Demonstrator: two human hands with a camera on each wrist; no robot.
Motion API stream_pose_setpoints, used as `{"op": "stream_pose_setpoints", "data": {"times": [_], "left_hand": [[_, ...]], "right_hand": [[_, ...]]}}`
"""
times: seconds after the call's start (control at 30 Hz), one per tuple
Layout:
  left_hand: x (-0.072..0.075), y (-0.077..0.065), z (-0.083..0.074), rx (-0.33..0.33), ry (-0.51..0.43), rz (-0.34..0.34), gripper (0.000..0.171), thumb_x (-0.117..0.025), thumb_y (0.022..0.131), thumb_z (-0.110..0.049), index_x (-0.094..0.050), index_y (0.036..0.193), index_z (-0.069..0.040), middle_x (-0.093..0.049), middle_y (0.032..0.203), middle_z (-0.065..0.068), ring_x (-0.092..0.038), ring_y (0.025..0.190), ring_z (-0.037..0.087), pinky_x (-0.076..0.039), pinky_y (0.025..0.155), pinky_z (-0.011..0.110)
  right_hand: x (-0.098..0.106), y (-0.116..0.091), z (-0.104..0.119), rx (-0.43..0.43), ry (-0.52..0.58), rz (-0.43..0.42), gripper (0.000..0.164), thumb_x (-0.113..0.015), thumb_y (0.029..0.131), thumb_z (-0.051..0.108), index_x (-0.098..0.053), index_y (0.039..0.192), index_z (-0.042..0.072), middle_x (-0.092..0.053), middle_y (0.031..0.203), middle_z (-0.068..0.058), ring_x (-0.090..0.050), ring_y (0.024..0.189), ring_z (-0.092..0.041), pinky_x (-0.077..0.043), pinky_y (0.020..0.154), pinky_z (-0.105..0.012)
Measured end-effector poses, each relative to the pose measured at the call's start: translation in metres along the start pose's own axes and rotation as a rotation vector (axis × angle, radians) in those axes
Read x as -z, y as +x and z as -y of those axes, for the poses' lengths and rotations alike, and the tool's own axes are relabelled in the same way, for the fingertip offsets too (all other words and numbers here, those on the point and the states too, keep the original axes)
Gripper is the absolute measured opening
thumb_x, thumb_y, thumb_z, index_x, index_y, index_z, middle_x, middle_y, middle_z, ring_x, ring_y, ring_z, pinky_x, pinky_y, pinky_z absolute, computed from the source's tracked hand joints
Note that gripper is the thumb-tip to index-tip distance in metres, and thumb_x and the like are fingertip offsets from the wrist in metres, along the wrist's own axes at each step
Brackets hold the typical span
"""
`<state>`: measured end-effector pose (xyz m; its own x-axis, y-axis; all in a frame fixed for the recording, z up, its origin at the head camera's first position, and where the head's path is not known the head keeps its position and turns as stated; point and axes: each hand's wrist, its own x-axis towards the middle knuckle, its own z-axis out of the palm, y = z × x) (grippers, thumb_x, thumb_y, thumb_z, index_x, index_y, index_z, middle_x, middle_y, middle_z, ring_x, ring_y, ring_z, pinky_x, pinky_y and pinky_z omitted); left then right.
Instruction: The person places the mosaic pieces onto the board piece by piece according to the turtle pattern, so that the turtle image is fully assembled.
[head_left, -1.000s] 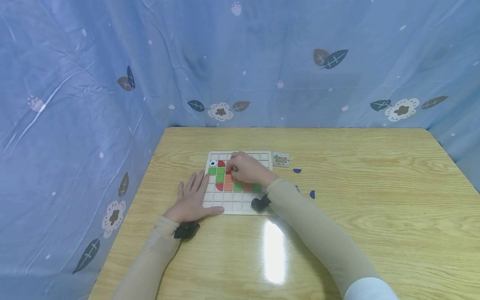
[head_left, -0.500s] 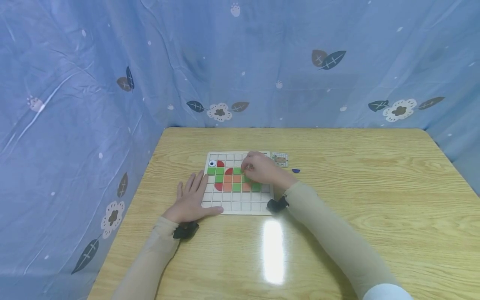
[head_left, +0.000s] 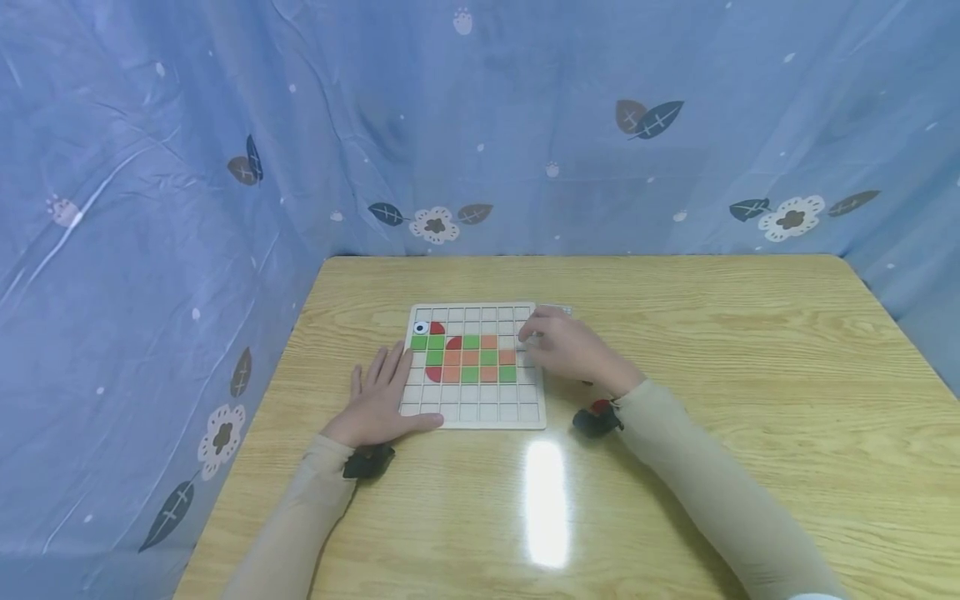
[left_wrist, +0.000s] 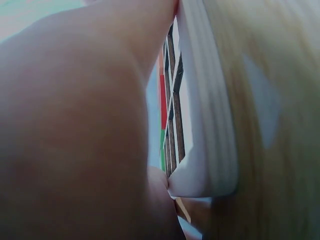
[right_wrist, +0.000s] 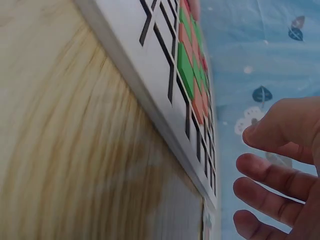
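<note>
A white grid board (head_left: 468, 414) lies on the table, with green and orange square tiles in it. Quarter-round red pieces (head_left: 437, 328) and a round eye piece (head_left: 421, 328) sit in its left part. My left hand (head_left: 378, 408) rests along the board's left edge, fingers spread and thumb at the front edge. In the left wrist view that hand (left_wrist: 75, 120) covers much of the board. Over the board's right edge is my right hand (head_left: 573, 346), fingers loosely bent. The right wrist view shows this hand (right_wrist: 285, 170) with its fingers apart and nothing held between them.
A small picture card (head_left: 567, 311) at the board's back right corner is mostly hidden by my right hand. A dark piece (head_left: 587, 382) shows just under the right wrist. Blue patterned curtains (head_left: 555, 125) surround the wooden table (head_left: 712, 350).
My right hand has moved right from the middle of the tiles to the board's right edge, uncovering green and orange squares. The loose blue pieces have become mostly hidden. My left hand stays put.
</note>
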<state>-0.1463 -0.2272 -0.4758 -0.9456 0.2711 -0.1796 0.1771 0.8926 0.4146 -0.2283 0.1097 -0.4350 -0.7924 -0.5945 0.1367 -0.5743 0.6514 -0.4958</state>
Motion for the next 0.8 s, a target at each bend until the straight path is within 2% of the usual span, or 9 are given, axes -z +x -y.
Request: {"op": "stream_pose_setpoints", "data": {"times": [0.13,0.23,0.33,0.4,0.57,0.8], "left_hand": [[0.001,-0.001,-0.001,0.008,0.009,0.012,0.126,-0.069,0.083,-0.075,-0.007,0.168,-0.005,0.004,0.176,0.014,0.006,0.161,0.043,0.008,0.120,0.074],[0.001,-0.001,-0.001,-0.002,0.001,0.005,0.126,-0.068,0.083,-0.076,-0.008,0.168,-0.005,0.003,0.176,0.016,0.006,0.161,0.044,0.009,0.120,0.075],[0.000,0.000,0.000,-0.011,-0.005,-0.002,0.128,-0.067,0.081,-0.079,-0.008,0.168,-0.004,0.002,0.176,0.016,0.005,0.161,0.045,0.009,0.119,0.075],[-0.001,0.000,0.001,-0.013,-0.002,-0.006,0.129,-0.067,0.081,-0.080,-0.008,0.168,-0.005,0.002,0.176,0.016,0.005,0.161,0.044,0.009,0.119,0.074],[0.001,0.000,0.000,-0.010,0.006,0.004,0.127,-0.069,0.082,-0.076,-0.008,0.168,-0.005,0.003,0.176,0.016,0.005,0.161,0.045,0.008,0.119,0.075],[0.002,-0.001,-0.002,-0.011,-0.024,0.004,0.128,-0.068,0.081,-0.077,-0.008,0.168,-0.004,0.003,0.176,0.016,0.006,0.161,0.044,0.010,0.120,0.074]], "right_hand": [[0.009,-0.014,-0.004,0.012,-0.002,-0.025,0.017,-0.069,0.094,0.008,-0.077,0.109,0.003,-0.071,0.113,-0.009,-0.063,0.107,-0.028,-0.053,0.094,-0.045],[0.014,-0.025,-0.008,0.001,0.006,-0.029,0.018,-0.069,0.096,0.009,-0.076,0.110,0.003,-0.069,0.127,-0.017,-0.061,0.124,-0.037,-0.050,0.107,-0.052],[0.015,-0.035,-0.014,-0.012,0.002,-0.030,0.017,-0.070,0.096,0.010,-0.075,0.111,0.003,-0.063,0.141,-0.022,-0.056,0.135,-0.041,-0.049,0.109,-0.055],[0.015,-0.041,-0.014,-0.007,-0.003,-0.036,0.017,-0.070,0.096,0.008,-0.075,0.111,0.002,-0.065,0.137,-0.022,-0.060,0.127,-0.039,-0.052,0.104,-0.053],[0.016,-0.054,-0.017,0.051,-0.035,-0.067,0.017,-0.074,0.093,0.006,-0.076,0.109,0.001,-0.068,0.109,-0.010,-0.063,0.099,-0.023,-0.058,0.087,-0.041],[0.021,-0.068,-0.015,0.096,-0.074,-0.063,0.019,-0.076,0.088,0.000,-0.076,0.107,0.003,-0.071,0.109,-0.010,-0.067,0.097,-0.024,-0.059,0.085,-0.043]]}}
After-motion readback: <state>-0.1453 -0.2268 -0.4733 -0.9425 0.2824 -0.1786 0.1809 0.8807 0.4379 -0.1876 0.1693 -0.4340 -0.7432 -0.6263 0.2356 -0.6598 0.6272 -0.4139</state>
